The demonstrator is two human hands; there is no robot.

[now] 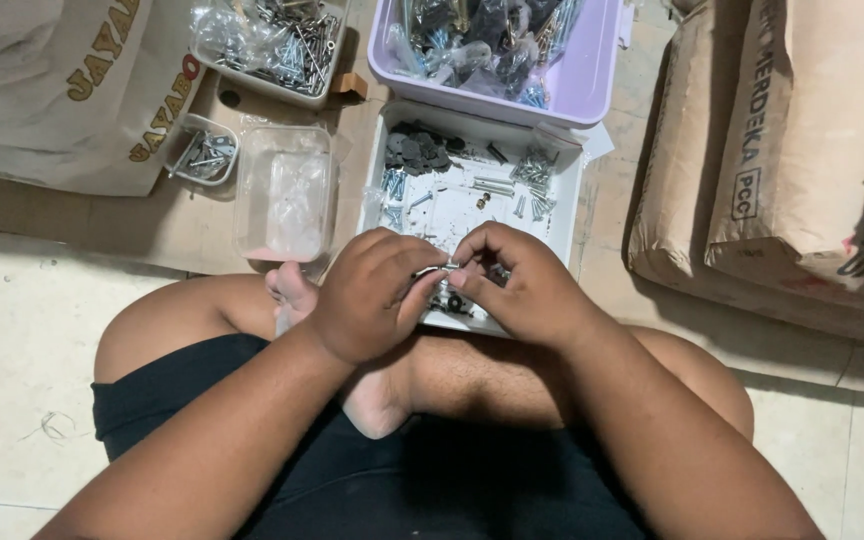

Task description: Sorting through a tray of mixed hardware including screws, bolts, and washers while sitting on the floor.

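A person seated cross-legged on a tiled floor (12, 330) brings both hands together over a white tray (574, 190) of sorted hardware. The left hand (367, 295) and right hand (512, 280) meet fingertip to fingertip, each pinched closed on an end of a small metal bolt (439, 268) held just above the tray's near edge; whether a nut or washer is being turned onto it cannot be told, as the fingers cover most of it

In the tray lie dark washers (414, 148) at the far left corner, loose screws (532, 170) at the far right, and a few long bolts (492, 185) between them, so much hardware remains unhandled. A few small pieces (449, 300) lie under the hands at the near edge; whether these are finished cannot be made out

Beyond the tray stands a lilac tub (592, 90) of bagged fittings, with a clear box of screws (272, 45), a small clear cup (207, 152) and an empty-looking clear container (287, 190) to the left. Paper sacks (792, 150) stand at the right
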